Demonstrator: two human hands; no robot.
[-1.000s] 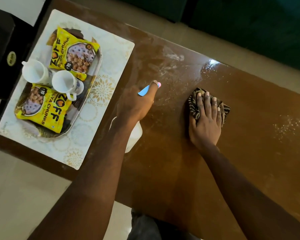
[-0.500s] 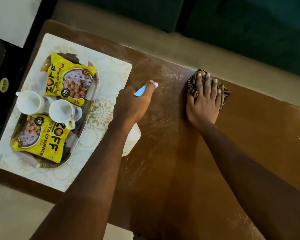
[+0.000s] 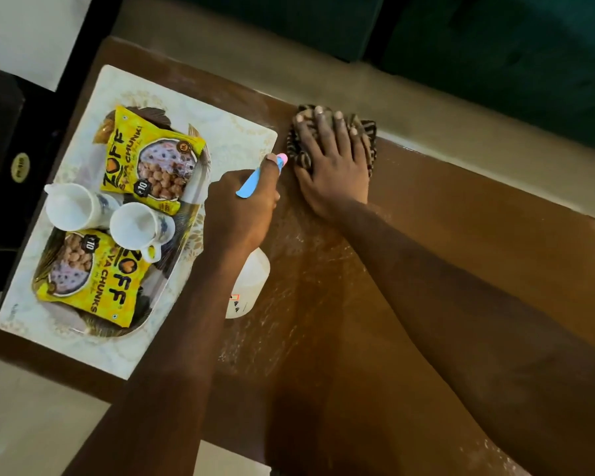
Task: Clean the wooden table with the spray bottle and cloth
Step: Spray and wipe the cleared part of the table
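Head view: right hand (image 3: pixel 330 166) presses flat, fingers straight, on the striped cloth (image 3: pixel 366 139) at the wooden table's (image 3: pixel 461 252) far edge; left hand (image 3: pixel 241 211) grips the spray bottle (image 3: pixel 249 283) just beside it.

We see a long, brown, polished wooden table (image 3: pixel 461 269) running left to right, its top glossy. On its left end lies a white rectangular placemat with a pale gold flower pattern (image 3: pixel 241 135). Just right of the mat's far right corner, at the table's far edge, a crumpled brown-and-black striped cloth (image 3: pixel 299 149) lies on the wood. Whitish wet streaks (image 3: pixel 310 255) cross the surface from there toward the near edge. A white plastic spray bottle (image 3: pixel 251 280) is beside the mat's right edge; we cannot tell whether it touches the wood.
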